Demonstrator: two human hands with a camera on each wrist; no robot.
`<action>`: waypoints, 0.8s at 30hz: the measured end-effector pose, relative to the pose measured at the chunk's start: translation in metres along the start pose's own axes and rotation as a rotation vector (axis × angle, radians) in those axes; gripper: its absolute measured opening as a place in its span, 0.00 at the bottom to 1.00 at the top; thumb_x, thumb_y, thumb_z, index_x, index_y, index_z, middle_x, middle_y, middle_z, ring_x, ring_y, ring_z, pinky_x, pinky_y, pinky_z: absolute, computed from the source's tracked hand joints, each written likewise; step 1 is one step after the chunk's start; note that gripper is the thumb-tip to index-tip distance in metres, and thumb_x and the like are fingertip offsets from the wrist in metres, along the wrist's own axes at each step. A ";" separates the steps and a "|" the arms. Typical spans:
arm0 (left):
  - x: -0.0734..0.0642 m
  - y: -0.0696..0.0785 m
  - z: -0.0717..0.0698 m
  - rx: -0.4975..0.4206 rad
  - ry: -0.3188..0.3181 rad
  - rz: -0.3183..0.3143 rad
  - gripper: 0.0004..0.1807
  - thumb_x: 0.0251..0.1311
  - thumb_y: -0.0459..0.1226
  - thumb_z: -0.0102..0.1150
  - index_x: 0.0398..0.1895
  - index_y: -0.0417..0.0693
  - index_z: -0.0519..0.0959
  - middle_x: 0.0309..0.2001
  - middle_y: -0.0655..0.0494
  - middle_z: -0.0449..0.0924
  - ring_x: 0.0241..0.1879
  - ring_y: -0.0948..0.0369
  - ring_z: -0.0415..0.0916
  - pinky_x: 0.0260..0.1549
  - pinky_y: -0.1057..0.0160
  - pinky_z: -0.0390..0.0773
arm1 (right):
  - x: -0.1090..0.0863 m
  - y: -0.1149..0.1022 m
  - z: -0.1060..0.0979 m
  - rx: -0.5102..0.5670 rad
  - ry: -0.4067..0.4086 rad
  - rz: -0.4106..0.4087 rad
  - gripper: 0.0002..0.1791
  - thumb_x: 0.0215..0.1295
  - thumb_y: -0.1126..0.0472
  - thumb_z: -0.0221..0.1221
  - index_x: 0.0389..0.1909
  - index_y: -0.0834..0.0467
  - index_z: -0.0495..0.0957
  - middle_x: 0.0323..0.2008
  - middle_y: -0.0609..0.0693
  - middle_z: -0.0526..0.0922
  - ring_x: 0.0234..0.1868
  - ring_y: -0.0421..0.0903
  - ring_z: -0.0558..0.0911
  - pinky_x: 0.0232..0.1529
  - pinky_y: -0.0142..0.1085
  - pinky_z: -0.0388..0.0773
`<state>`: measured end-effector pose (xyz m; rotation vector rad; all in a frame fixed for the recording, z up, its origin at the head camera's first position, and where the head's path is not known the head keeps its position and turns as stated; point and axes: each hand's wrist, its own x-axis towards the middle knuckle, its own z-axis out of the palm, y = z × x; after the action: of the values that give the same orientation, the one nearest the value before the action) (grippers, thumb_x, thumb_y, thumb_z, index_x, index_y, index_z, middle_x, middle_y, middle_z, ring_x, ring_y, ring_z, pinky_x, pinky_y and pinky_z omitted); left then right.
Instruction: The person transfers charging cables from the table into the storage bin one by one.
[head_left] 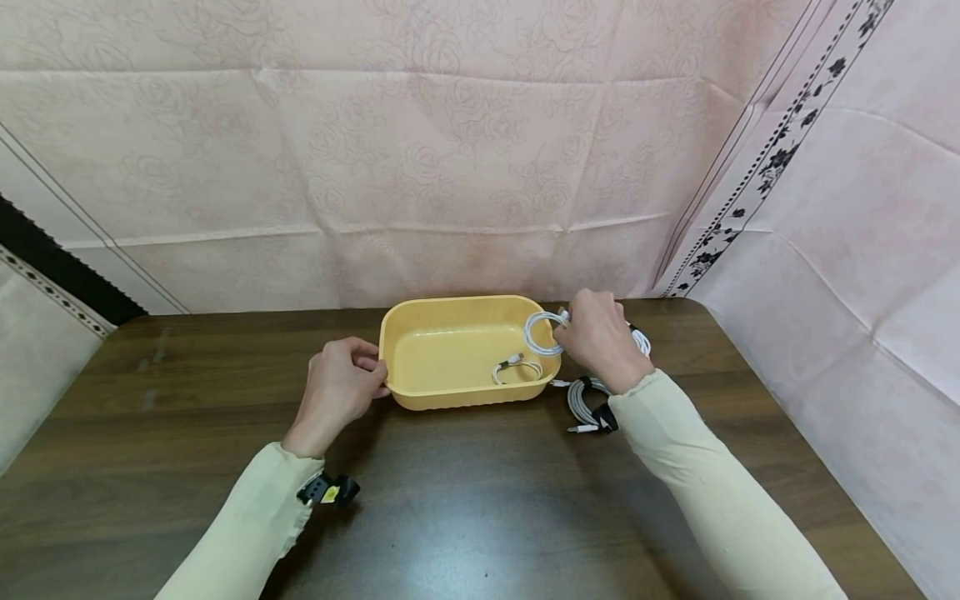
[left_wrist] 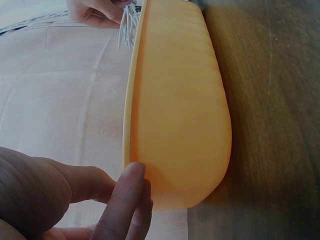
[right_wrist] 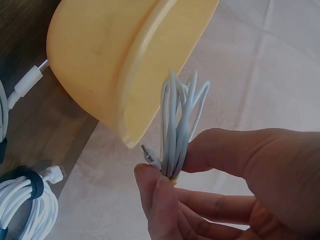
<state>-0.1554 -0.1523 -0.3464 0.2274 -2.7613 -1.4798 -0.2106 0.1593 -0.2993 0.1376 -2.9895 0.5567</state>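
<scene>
A dark wooden table (head_left: 480,517) stands before pink rose-patterned cloth (head_left: 420,150) hung behind.

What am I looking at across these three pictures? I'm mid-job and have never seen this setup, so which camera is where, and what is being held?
No machine here: a person works with two bare hands and wears three cameras.

The wide picture is from the head, looking down at a dark wooden table. The other two are from the wrists, close up.

The left hand holds the left end of a yellow tub; its wrist view shows fingers on the tub's wall.

The right hand pinches a coiled white cable over the tub's right rim. Another white cable lies inside the tub, and a strapped cable bundle lies on the table beside it.
</scene>
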 end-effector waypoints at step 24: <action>0.000 0.000 0.001 -0.004 0.003 0.003 0.17 0.65 0.32 0.56 0.54 0.31 0.78 0.40 0.40 0.86 0.25 0.65 0.85 0.25 0.68 0.86 | 0.009 -0.007 0.007 -0.015 0.031 -0.063 0.23 0.53 0.68 0.60 0.09 0.52 0.59 0.14 0.43 0.56 0.19 0.44 0.63 0.18 0.36 0.63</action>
<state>-0.1555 -0.1518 -0.3467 0.2251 -2.7550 -1.4835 -0.2191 0.1498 -0.3026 0.2191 -2.9470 0.5251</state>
